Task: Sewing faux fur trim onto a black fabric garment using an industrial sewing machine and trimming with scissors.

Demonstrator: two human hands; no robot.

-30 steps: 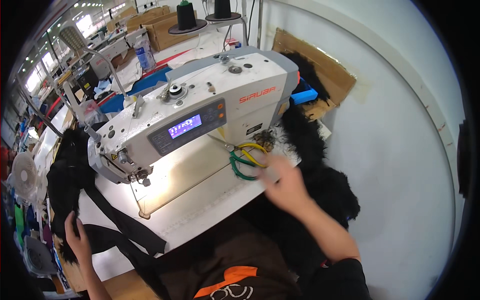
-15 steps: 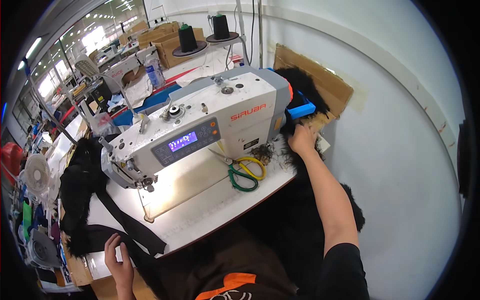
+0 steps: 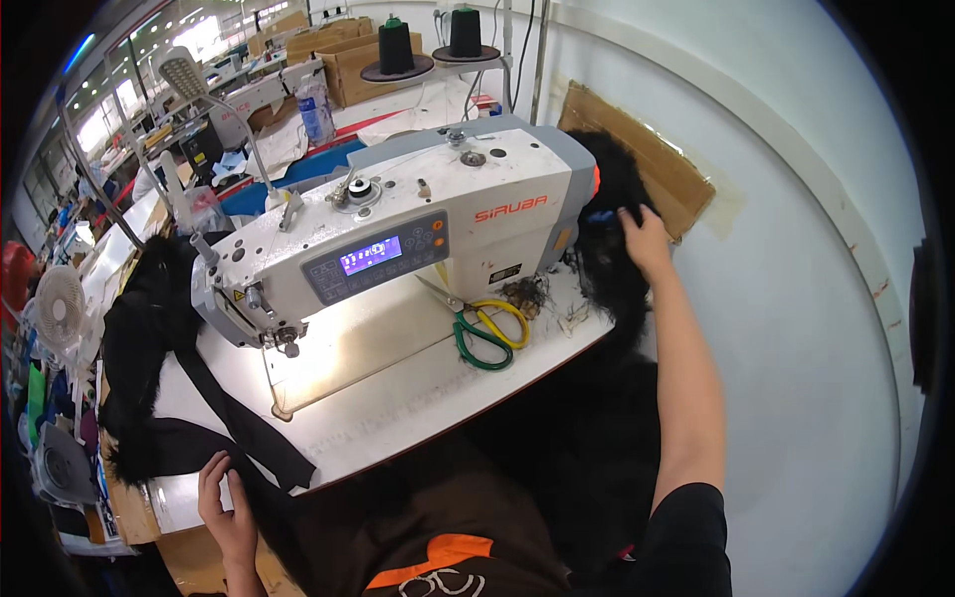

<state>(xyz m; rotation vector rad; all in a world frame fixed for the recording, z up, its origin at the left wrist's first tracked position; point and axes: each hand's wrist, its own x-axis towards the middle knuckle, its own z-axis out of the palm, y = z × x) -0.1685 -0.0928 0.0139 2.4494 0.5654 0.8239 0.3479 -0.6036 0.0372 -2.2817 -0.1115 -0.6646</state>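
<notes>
To the right of the white sewing machine [image 3: 477,199], my right hand [image 3: 649,242] has its fingers on a piece of black fur [image 3: 615,279], which it appears to grip. The fur drapes over the table's right end and partly covers something blue [image 3: 600,217]. My left hand [image 3: 227,509] lies at the front left edge, fingers stretched and slightly apart, against a black fabric strip [image 3: 254,443]. That strip joins more black fur [image 3: 139,348] at the left. Scissors with one green and one yellow handle [image 3: 484,343] lie beneath the machine arm, blades partly hidden.
Two black thread cones [image 3: 396,50] stand on holders behind the machine. A cardboard sheet [image 3: 676,179] leans on the right wall. Dark fluff [image 3: 525,295] lies beside the scissors. A white fan [image 3: 62,308] stands at far left.
My right hand has moved up and right, bringing black fur over the blue thing, which showed plainly before. The left hand stays by the strip. The view has shifted slightly.
</notes>
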